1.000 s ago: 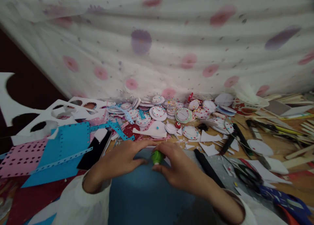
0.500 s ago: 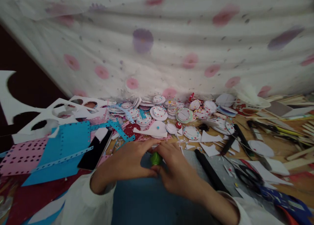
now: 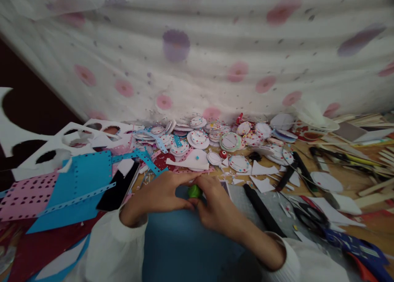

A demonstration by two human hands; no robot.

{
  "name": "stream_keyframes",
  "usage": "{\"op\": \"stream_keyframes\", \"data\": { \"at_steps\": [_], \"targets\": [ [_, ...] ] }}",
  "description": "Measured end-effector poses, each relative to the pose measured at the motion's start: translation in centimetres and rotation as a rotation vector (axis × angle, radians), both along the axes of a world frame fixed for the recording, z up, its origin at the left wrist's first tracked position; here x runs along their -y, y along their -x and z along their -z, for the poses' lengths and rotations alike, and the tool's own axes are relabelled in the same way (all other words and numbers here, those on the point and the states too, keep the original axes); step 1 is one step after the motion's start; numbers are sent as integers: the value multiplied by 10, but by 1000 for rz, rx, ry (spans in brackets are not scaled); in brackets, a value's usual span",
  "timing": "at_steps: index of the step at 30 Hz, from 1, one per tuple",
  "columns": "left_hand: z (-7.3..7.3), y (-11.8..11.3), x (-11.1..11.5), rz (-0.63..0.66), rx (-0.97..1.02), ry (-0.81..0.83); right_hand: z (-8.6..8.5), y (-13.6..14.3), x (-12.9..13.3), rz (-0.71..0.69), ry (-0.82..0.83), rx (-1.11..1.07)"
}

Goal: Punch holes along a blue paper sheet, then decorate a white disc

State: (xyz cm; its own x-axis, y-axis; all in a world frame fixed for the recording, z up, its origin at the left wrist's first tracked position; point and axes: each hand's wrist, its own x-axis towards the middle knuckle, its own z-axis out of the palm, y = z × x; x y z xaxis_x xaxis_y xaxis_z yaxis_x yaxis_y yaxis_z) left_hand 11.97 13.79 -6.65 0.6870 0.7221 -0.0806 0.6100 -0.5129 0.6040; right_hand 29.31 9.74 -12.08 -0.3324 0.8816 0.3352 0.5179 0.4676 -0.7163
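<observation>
A small shiny green object is pinched between the thumb and fingers of my right hand, near the middle of the view. My left hand curves in from the left, its fingertips and thumb meeting the right hand's around the green object. Whether the left fingertips grip the object as well is hard to make out. Both hands are above a dark blue surface at the front.
Stacks of round white dotted discs line the back. Blue sheets and a black phone lie left. On the right are a black rod, scissors, a craft knife and paper scraps.
Both hands, still together at the green object, appear slightly higher and further left. The view has shifted a little.
</observation>
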Motion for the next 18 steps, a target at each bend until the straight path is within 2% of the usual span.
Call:
{"op": "stream_keyframes", "data": {
  "at_steps": [3,7,12,16,18],
  "targets": [
    [2,-1,-5,10,-17,38,-4,-3,-4,-43,115,57],
    [0,2,-10,43,-75,83,-19,-19,-9,-150,290,86],
    [-5,11,-7,43,-252,89,-32,-41,-16,-57,396,93],
    [-21,15,7,100,-291,14,-30,-46,-20,-79,476,185],
    [-35,15,21,148,-244,56,-27,-47,-22,-94,500,215]
  ]
}}
